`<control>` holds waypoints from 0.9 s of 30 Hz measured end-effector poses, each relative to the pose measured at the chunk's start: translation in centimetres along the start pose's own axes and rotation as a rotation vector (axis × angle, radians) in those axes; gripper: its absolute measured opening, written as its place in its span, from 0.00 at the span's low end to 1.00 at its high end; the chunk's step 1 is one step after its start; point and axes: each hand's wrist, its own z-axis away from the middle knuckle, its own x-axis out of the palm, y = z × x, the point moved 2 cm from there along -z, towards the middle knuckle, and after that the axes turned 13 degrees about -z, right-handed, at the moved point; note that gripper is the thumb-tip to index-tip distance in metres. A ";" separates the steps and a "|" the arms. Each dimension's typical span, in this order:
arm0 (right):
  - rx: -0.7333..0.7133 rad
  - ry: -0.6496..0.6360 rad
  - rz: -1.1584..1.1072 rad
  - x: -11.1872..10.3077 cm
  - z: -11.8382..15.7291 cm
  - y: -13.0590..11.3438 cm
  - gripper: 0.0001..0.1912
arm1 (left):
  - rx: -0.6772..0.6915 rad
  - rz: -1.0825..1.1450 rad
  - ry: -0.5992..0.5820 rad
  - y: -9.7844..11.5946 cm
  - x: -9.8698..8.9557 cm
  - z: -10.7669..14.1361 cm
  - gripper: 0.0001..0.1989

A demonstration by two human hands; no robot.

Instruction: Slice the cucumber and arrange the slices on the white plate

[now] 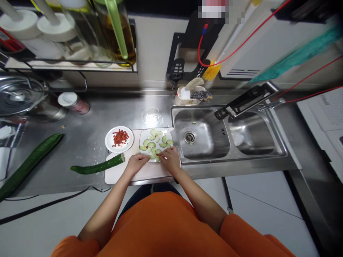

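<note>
Working both hands at the near edge of a square white plate (pixel 144 138) of cucumber slices (pixel 151 145).
The slices lie in curved groups with small red bits among them, and the plate rests on a pale cutting board (pixel 150 175). The left hand (pixel 136 164) brings thumb and fingers close together at the plate's near left corner; whether they grip anything cannot be told. The right hand (pixel 170 159) bends over the near right side, a red piece (pixel 158 154) at its fingertips, though a firm pinch cannot be made out. Left of the square plate, a round white dish (pixel 108 140) holds more red pieces (pixel 120 137). A cut cucumber (pixel 98 167) reaches onto the board; a longer whole cucumber (pixel 30 164) lies farther left on the steel counter (pixel 88 141). A double sink (pixel 203 142) stands to the right.
</note>
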 end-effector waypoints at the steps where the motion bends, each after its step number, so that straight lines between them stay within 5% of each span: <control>1: -0.005 -0.006 0.003 0.2 -0.1 0.0 0.07 | 0.025 -0.028 0.017 -0.1 0.1 -0.1 0.16; 13: -0.042 -0.019 0.004 1.1 -0.5 0.3 0.07 | 0.441 -0.566 0.295 0.8 2.7 -0.8 0.08; 27: -0.044 -0.014 0.004 1.4 -0.6 0.3 0.08 | 0.404 -0.747 0.244 0.8 3.5 -1.5 0.10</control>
